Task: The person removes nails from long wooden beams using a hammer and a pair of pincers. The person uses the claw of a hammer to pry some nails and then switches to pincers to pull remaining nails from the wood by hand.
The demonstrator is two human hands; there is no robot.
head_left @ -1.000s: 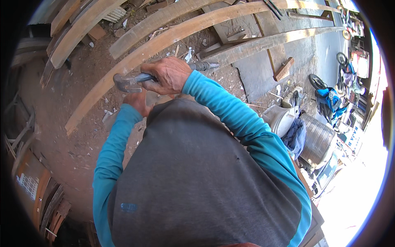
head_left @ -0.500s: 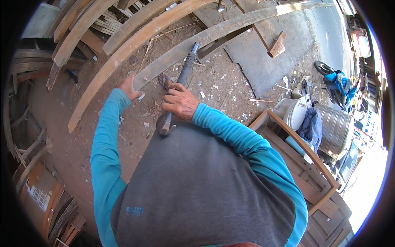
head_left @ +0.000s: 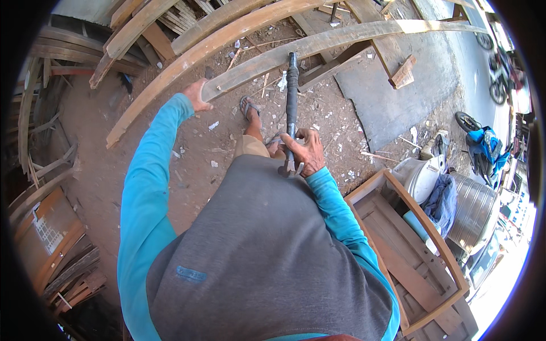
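Wood lies all over the dirt ground (head_left: 187,187) in this yard. At the far left of the frame, old planks and frames (head_left: 51,238) lean in a pile. A little to the right, the left hand (head_left: 197,95) reaches up and away on a blue sleeve. It presses on the near end of a long curved plank (head_left: 341,40), with its fingers spread on the wood. That plank runs from this hand up toward the upper right of the frame.

Near the middle, a foot in a sandal (head_left: 249,108) stands on the ground. Just right of it, the right hand (head_left: 307,152) is clenched around a long dark tool (head_left: 292,85) with a metal claw end by the fist. The tool points straight up the frame, and its far end touches the curved plank. So the plank lies up and ahead of the right hand, and the left hand is already on it.

At the right sit a wooden frame (head_left: 432,227), a metal drum (head_left: 475,210) and a blue motorbike (head_left: 483,145).
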